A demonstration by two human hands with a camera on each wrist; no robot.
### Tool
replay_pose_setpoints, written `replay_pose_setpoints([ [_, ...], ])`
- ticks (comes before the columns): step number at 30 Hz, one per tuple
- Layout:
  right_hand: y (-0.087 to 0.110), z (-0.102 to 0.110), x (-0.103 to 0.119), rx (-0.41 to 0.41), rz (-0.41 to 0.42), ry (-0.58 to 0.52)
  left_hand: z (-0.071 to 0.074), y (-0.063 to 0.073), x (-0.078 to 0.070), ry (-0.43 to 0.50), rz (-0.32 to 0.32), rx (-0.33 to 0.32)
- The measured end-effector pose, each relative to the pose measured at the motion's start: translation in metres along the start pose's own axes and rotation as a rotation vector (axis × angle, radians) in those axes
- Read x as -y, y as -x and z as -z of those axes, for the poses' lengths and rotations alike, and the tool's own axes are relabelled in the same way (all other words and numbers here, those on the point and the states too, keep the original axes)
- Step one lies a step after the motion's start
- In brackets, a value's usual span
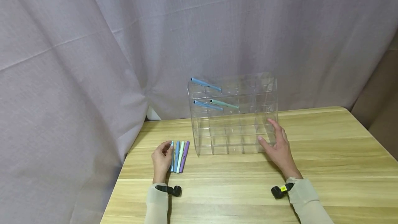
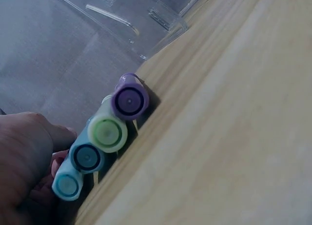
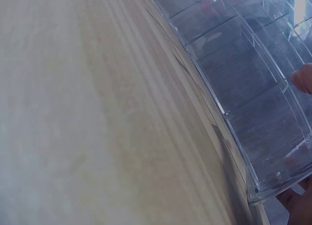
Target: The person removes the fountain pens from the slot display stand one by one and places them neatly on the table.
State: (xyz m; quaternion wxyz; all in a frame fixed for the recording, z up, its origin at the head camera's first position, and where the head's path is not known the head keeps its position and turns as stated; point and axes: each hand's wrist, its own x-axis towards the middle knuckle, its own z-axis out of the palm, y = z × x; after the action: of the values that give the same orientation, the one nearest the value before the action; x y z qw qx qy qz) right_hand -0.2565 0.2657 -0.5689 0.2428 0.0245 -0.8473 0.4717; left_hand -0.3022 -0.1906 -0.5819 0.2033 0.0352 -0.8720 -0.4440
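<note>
Four capped pens lie side by side on the table: a light blue pen (image 1: pixel 172 161), a darker blue pen (image 1: pixel 177 158), a pale green pen (image 1: pixel 180 158) and a purple pen (image 1: pixel 185 156). My left hand (image 1: pixel 162 158) pinches the light blue one near its far end, at the row's left; in the left wrist view the pens' round ends face the camera. A clear acrylic rack (image 1: pixel 219 150) with rows of compartments stands to their right. My right hand (image 1: pixel 280 149) grips its right side, thumb (image 3: pixel 303 78) on the front and fingers around the side wall.
Two blue pens (image 1: pixel 205 84) and a green pen (image 1: pixel 224 104) rest slanted in the rack's upper left compartments. Behind the wooden table (image 1: pixel 230 196) hangs a grey curtain (image 1: pixel 217 27). The table's right edge slopes away near a brown surface (image 1: pixel 379 89).
</note>
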Motion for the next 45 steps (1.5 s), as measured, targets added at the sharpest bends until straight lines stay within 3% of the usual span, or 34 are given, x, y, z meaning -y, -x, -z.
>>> replay_pose_setpoints([
  [8, -0.003, 0.001, 0.001, -0.004, 0.006, -0.01, -0.002, -0.004, -0.004, 0.03, -0.008, 0.01],
  [13, -0.004, 0.001, 0.001, -0.013, 0.004, -0.005, -0.004, -0.01, -0.02, 0.1, -0.074, -0.032],
  [16, -0.003, 0.0, 0.001, -0.011, 0.003, -0.011, -0.004, -0.015, -0.045, 0.189, -0.129, -0.053],
  [25, -0.002, -0.002, 0.002, -0.008, -0.001, -0.015, -0.01, -0.03, -0.139, 0.422, -0.265, -0.079],
  [32, -0.003, -0.001, 0.005, -0.016, 0.01, -0.009, -0.017, -0.044, -0.183, 0.476, -0.356, -0.039],
  [39, -0.001, -0.006, 0.009, -0.003, -0.004, -0.011, -0.013, -0.057, -0.196, 0.378, -0.442, 0.054],
  [45, -0.003, -0.009, 0.014, 0.012, -0.018, -0.012, -0.003, -0.067, -0.191, 0.404, -0.466, 0.102],
])
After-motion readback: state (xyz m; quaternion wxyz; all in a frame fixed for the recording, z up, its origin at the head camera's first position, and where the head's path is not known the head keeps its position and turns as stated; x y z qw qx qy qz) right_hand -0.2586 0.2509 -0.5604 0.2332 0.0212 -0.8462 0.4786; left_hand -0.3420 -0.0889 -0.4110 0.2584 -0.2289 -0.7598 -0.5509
